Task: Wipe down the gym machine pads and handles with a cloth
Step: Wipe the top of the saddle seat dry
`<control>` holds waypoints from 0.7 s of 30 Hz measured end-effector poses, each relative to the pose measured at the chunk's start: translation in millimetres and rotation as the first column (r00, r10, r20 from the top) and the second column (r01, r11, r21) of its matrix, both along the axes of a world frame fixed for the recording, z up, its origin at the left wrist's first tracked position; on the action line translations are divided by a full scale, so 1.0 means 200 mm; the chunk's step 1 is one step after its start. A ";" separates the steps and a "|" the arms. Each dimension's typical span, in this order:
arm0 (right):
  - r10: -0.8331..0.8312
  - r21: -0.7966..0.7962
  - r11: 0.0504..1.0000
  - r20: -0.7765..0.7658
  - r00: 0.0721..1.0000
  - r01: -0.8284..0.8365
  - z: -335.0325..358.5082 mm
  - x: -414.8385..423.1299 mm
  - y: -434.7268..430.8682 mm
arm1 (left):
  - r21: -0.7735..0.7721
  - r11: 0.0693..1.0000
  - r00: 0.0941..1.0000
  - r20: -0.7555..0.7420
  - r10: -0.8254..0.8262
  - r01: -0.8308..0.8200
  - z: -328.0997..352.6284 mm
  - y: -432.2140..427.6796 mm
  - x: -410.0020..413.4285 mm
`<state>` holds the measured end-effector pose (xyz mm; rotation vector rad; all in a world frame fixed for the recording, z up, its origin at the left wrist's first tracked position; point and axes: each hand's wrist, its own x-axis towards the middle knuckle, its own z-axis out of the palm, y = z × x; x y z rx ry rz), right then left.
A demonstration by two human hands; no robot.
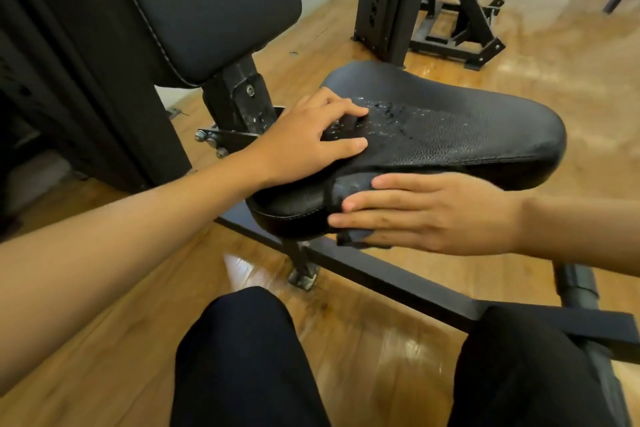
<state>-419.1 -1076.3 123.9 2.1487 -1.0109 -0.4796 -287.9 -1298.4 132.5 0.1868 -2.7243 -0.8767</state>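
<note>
Setting: a gym with a glossy wooden floor, seen from above a person who is low down beside a black weight machine.
Seat pad: a black, grained leather seat pad sits in the middle of the view, its narrow end towards the person.
Water: small droplets bead on top of the seat pad, near its narrow end.
Back pad: a black stitched back pad stands upright at the upper left, held on a black steel post just behind the seat.
Left hand: the left hand rests palm down on top of the seat pad's narrow end. Its grip is spread, with fingers straight and apart, holding nothing, and the fingertips sit at the edge of the droplets.
Cloth: a dark cloth lies against the near side edge of the seat pad, under the right hand, with a corner hanging just below the fingers.
Right hand: the right hand presses the cloth flat against the side of the pad. Its grip is straight fingers held close together over the cloth, and the thumb is hidden.
Frame: a black steel beam runs along the floor beneath the seat.
Legs: two knees in black trousers fill the bottom of the view.
Background: another black machine stands on the floor at the upper right, well apart from the seat.
</note>
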 end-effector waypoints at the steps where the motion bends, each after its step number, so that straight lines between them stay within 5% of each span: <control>1: -0.014 -0.012 1.000 -0.006 1.000 0.014 0.03 -0.05 0.05 | -0.004 1.000 1.000 0.006 0.005 -0.005 0.00 0.00 0.00; 7: 0.027 -0.065 0.998 0.178 0.984 -0.016 -0.09 0.29 -0.19 | -0.021 1.000 0.999 0.034 -0.005 0.005 0.02 0.01 -0.01; 15: -0.012 -0.124 0.992 -0.110 0.994 -0.002 -0.19 0.22 -0.22 | 0.007 1.000 0.996 0.086 -0.005 0.005 0.01 -0.01 -0.02; 21: -0.022 -0.077 0.997 -0.045 0.999 0.018 -0.25 0.56 -0.43 | 0.061 0.998 0.997 0.065 -0.032 0.028 0.01 -0.02 -0.01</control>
